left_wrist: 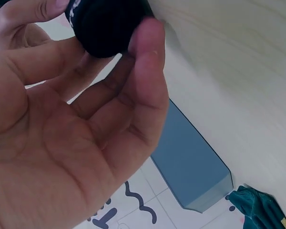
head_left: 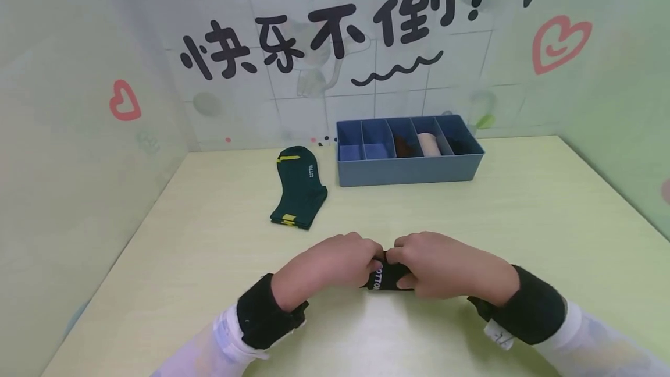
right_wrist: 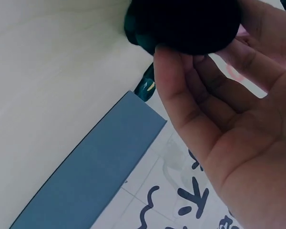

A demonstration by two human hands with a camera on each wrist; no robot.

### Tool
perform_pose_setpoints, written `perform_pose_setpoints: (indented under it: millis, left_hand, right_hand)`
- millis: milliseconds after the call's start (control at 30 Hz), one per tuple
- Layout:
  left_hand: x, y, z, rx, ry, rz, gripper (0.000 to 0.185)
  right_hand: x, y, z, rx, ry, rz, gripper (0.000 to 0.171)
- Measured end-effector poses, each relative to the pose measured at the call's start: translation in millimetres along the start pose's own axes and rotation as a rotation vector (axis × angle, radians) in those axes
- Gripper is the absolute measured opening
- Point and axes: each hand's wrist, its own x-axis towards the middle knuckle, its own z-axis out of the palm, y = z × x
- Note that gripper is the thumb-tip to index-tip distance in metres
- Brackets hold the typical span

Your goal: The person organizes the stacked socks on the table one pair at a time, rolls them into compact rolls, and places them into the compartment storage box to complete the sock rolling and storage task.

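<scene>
A dark rolled-up sock (head_left: 388, 277) with white lettering lies between my two hands, near the front middle of the table. My left hand (head_left: 335, 260) grips its left end, thumb on the near side and fingers beyond. On its right end, my right hand (head_left: 437, 265) pinches it the same way. In the left wrist view the sock (left_wrist: 107, 26) shows as a thick roll between the fingertips; in the right wrist view its rounded dark end (right_wrist: 190, 24) sits against the fingers. The hands cover both ends in the head view.
Farther back to the left lies a flat pair of dark green socks (head_left: 299, 188) with yellow marks. A blue-grey divided box (head_left: 410, 172) stands by the back wall; some compartments hold brown, pale pink and dark rolls. Printed walls (head_left: 335, 92) border the table.
</scene>
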Motion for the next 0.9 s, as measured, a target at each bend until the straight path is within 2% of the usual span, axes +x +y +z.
perform_pose_setpoints:
  millis: [100,267,567,900]
  left_hand:
    - [0.8,1.6,0.6,-0.011,-0.02,0.005,0.022]
    - [2.9,2.2,1.9,-0.04,-0.024,0.017,0.026]
    - [5.0,3.1,2.8,-0.041,-0.044,0.061,0.033]
    - [6.6,2.0,4.7,-0.05,-0.052,0.095,0.021]
  right_hand:
    - [-1.0,2.9,-2.4,0.116,-0.033,-0.007,0.011]
    - [-1.3,7.3,-3.8,0.241,-0.063,-0.006,0.018]
    - [-2.5,7.6,-7.0,0.294,-0.115,0.095,0.013]
    - [-0.3,8.9,-6.3,0.331,-0.159,0.116,0.016]
